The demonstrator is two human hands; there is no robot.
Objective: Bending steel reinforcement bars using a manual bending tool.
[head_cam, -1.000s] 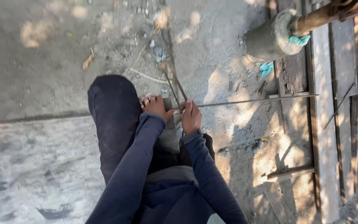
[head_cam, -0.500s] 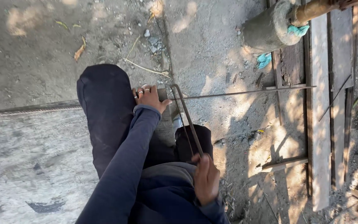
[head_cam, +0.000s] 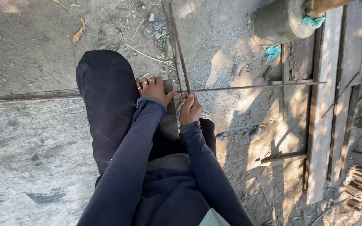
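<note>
— Gripping tight, is it? What does each hand have?

— Seen from the head camera, the right hand (head_cam: 190, 109) is closed around a thin steel rod (head_cam: 256, 87), right at the point where that rod meets a second bar. The left hand (head_cam: 155, 89) lies just to the left of it, fingers bent and pressed down over the near end of the work; rings show on two fingers. Whether it actually clasps the metal or only pins it, I cannot tell.

— Where does the rod run?

— Off to the right, nearly level, from the hands across the gravelly ground (head_cam: 227, 46) to a wooden frame (head_cam: 324, 100) of pale planks, which it crosses. The second bar (head_cam: 179, 50) runs from the hands towards the far side, slightly tilted left, so the two make a rough right angle at the right hand.

— And the person?

— Crouched, dark blue sleeves (head_cam: 139, 159) reaching forward, one knee (head_cam: 103, 83) in dark trousers raised at left, touching the left wrist. Beneath the hands sits a narrow grey block (head_cam: 169, 121), partly hidden.

— Anything else around?

— A concrete slab (head_cam: 30, 146) fills the near left, edged by a long ribbed bar (head_cam: 26, 97). Far right, a round concrete post base (head_cam: 279, 19) with a turquoise rag (head_cam: 314, 21). A dry leaf (head_cam: 79, 34) lies far left.
</note>
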